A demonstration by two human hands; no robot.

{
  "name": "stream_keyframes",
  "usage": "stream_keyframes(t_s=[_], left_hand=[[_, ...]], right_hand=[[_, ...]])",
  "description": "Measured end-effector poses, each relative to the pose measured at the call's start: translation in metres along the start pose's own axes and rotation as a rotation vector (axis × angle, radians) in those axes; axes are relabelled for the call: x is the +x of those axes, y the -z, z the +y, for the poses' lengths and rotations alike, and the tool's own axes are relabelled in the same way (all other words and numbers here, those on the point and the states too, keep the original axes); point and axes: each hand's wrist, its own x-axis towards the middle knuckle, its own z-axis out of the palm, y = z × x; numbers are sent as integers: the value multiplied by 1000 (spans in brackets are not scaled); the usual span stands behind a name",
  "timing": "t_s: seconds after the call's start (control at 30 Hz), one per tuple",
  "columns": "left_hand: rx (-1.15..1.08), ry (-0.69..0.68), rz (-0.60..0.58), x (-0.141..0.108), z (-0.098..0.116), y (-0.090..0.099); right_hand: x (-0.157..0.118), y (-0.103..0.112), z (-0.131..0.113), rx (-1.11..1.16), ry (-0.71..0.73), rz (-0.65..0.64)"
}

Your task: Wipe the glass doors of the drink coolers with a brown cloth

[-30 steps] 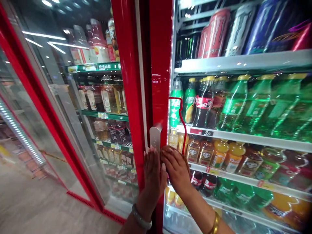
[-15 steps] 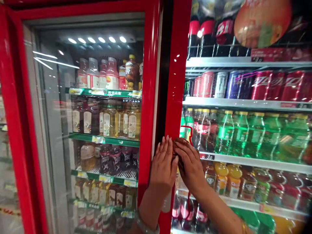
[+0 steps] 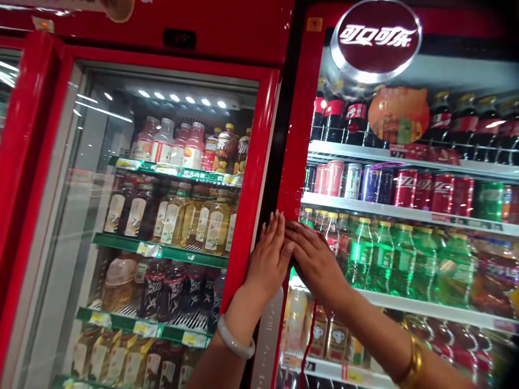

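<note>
My left hand [image 3: 271, 256], with a pale bangle [image 3: 235, 339] on the wrist, rests against the red door frame [image 3: 292, 178] of the right drinks fridge. Its fingers are straight and point upward, the palm turned away from me. Beside it, my right hand [image 3: 318, 259] lies with fingers stretched to the left across the frame and the edge of the glass, touching or nearly touching the left hand. A gold bangle [image 3: 414, 359] circles that wrist. Nothing shows held in either hand; the undersides of the fingers are hidden.
Left stands another red-framed fridge [image 3: 259, 162] with a glass front and bottles on green-edged shelves [image 3: 219, 177]. Behind the right fridge's glass are cans [image 3: 405, 189] and green bottles [image 3: 403, 256]. A round sign [image 3: 375, 40] juts out above. A narrow dark gap [image 3: 272, 189] separates the fridges.
The view has tilted upward and rolled, bringing the round sign and the fridge tops into sight. Both hands stay together at the right fridge's frame, the right one shifted slightly against the left.
</note>
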Motion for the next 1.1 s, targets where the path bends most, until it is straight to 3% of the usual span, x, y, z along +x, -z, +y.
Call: stream_keyframes(t_s=[0.07,0.17,0.27,0.4,0.5,0.63,0.7,0.8,0.9,1.0,1.1], left_hand=[[-55,28,60,17,3,2],[-107,27,103,48,9,4],[-104,0,126,68,12,5],[-103,-17,148,89,11,10],[-84,7,161,118,16,18],[-21,15,172,147,30,24],[22,7,155,144,36,22],[132,-3,123,128,42,13],[249,-35,98,122,53,2],[290,-93,56,129,69,-12],[285,-127,40,138,83,-32]], right_hand=[[36,12,22,-50,32,-9],[84,23,48,-64,-44,92],[88,18,48,-53,-69,165],[74,11,45,-30,20,132],[107,20,64,-50,-20,112],[150,27,86,-41,-149,197],[142,21,84,-55,-149,224],[109,18,81,-105,-75,183],[87,36,101,-172,-18,144],[77,62,132,-235,-68,221],[62,72,143,-250,-130,294]])
